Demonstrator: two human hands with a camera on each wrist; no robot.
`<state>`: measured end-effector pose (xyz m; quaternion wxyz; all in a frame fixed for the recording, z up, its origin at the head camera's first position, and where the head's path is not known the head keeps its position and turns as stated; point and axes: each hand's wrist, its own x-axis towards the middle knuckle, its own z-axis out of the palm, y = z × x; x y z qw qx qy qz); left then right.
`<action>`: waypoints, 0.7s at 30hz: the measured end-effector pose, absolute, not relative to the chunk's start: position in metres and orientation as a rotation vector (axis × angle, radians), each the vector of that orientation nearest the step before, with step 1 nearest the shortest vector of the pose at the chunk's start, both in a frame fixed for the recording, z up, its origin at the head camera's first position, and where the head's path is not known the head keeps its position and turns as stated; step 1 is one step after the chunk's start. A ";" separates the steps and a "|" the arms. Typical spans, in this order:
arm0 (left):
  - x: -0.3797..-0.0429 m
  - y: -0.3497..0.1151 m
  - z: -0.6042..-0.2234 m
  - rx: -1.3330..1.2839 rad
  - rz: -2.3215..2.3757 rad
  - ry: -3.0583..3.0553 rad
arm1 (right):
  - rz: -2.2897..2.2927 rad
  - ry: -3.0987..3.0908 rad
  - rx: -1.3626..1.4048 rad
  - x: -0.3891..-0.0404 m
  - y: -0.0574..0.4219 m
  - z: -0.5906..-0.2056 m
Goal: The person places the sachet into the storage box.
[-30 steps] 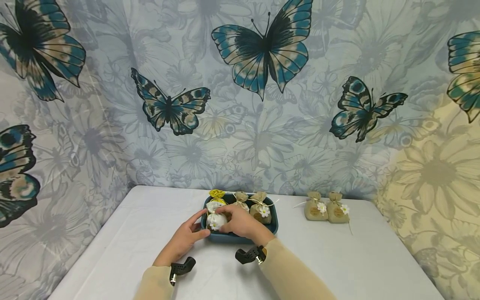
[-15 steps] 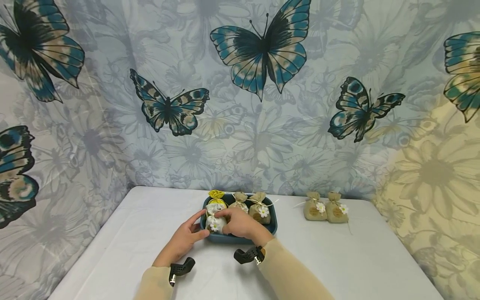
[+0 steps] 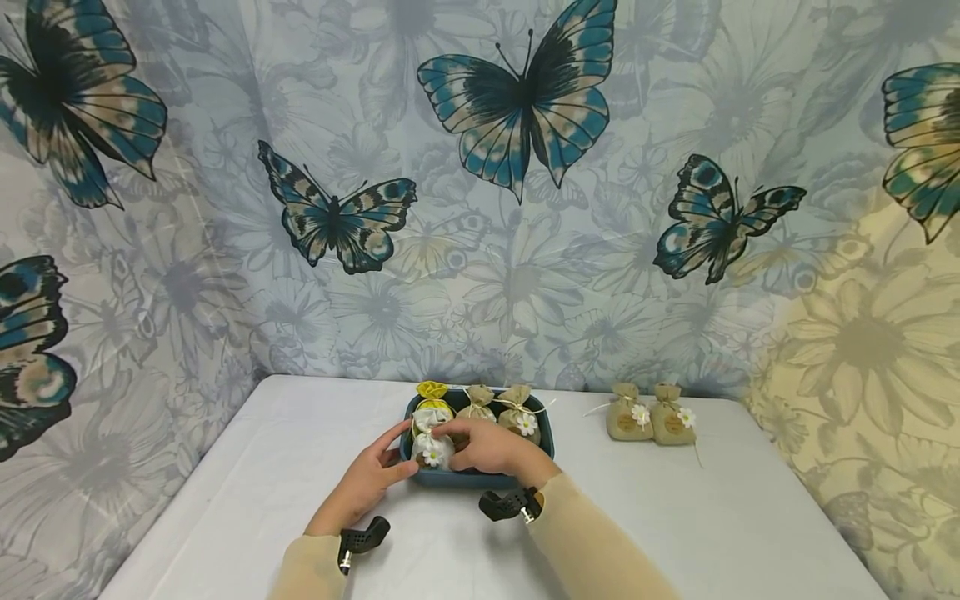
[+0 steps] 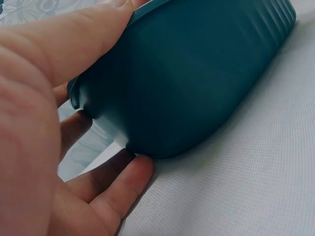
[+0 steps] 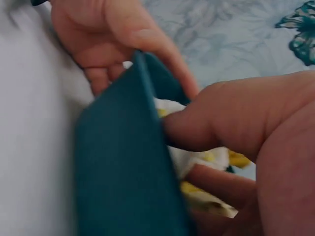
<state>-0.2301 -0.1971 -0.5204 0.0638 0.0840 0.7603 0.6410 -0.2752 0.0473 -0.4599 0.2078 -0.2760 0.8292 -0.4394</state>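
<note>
A blue-green plastic bin (image 3: 472, 481) stands on the white table with small drawstring sachets in it. My left hand (image 3: 367, 475) grips the bin's left end; in the left wrist view its thumb lies at the rim of the bin (image 4: 187, 83) and the fingers reach round the corner. My right hand (image 3: 491, 450) is inside the bin, thumb and fingers on a white sachet (image 3: 431, 451) with a daisy at the front left. Behind that one is a yellow-topped sachet (image 3: 432, 389). Two burlap sachets, one at centre (image 3: 478, 400) and one at right (image 3: 519, 423), sit beside them.
Two more burlap sachets with daisies, a left one (image 3: 628, 422) and a right one (image 3: 672, 425), stand side by side on the table to the right of the bin. A butterfly-printed cloth backdrop (image 3: 465, 325) rises behind the table (image 3: 675, 517).
The white sachet has settled slightly lower at the bin's front left, its daisy now facing forward. My right hand has shifted slightly right; the left hand keeps its place.
</note>
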 end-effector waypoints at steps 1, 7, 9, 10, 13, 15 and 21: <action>-0.230 -0.197 -0.520 0.258 1.934 2.295 | -1.237 2.291 -0.763 -0.275 0.052 -0.458; -0.230 -0.198 -0.521 0.249 1.954 2.262 | -1.550 2.041 -0.688 -0.277 0.089 -0.445; -0.230 -0.198 -0.521 0.257 1.955 2.255 | -1.676 1.954 -0.690 -0.279 0.105 -0.441; -0.231 -0.198 -0.522 0.263 1.950 2.260 | -1.727 1.920 -0.693 -0.281 0.113 -0.439; -0.231 -0.198 -0.522 0.270 1.940 2.269 | -1.838 1.870 -0.724 -0.284 0.142 -0.435; -0.231 -0.198 -0.522 0.279 1.938 2.273 | -1.887 1.864 -0.730 -0.286 0.164 -0.434; -0.231 -0.199 -0.521 0.260 1.945 2.268 | -1.984 1.985 -0.694 -0.286 0.233 -0.435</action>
